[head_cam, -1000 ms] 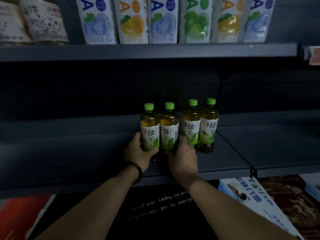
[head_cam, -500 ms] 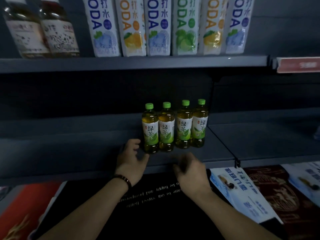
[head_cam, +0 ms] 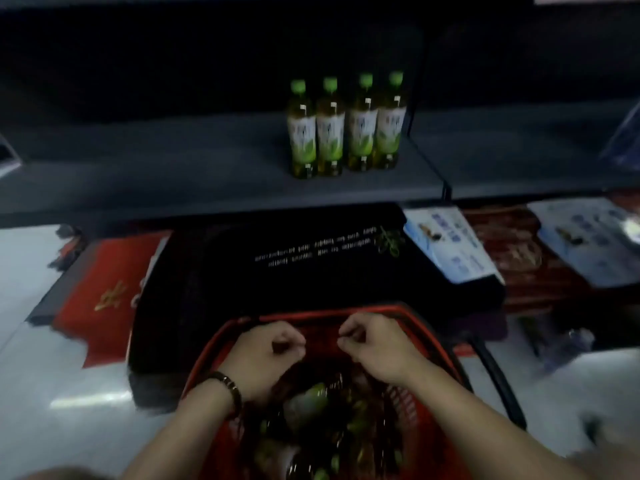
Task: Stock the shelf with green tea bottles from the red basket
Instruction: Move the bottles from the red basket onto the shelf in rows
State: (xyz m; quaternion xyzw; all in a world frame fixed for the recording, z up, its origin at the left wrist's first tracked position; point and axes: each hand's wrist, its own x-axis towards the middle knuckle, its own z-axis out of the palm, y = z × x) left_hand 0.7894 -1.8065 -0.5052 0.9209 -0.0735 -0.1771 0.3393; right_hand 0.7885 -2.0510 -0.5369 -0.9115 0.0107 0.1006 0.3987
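Observation:
Several green tea bottles (head_cam: 346, 126) with green caps stand upright in a row on the dark grey shelf (head_cam: 173, 181). Below, on the floor, the red basket (head_cam: 429, 358) holds several more green tea bottles (head_cam: 308, 403) lying on their sides. My left hand (head_cam: 266, 355) and my right hand (head_cam: 374, 344) hover side by side over the far end of the basket, fingers loosely curled, nothing in either. A dark bracelet is on my left wrist. The picture is blurred.
A black box (head_cam: 311, 261) with white lettering lies under the shelf, a red box (head_cam: 104, 292) to its left, and blue-white packages (head_cam: 450, 244) to its right. A vertical divider (head_cam: 446, 192) splits the shelf just right of the bottles. The basket's black handle (head_cam: 498, 372) hangs at its right.
Both hands have let go of the two left bottles and dropped from the shelf to above the basket. The view has tilted down, bringing the basket into sight.

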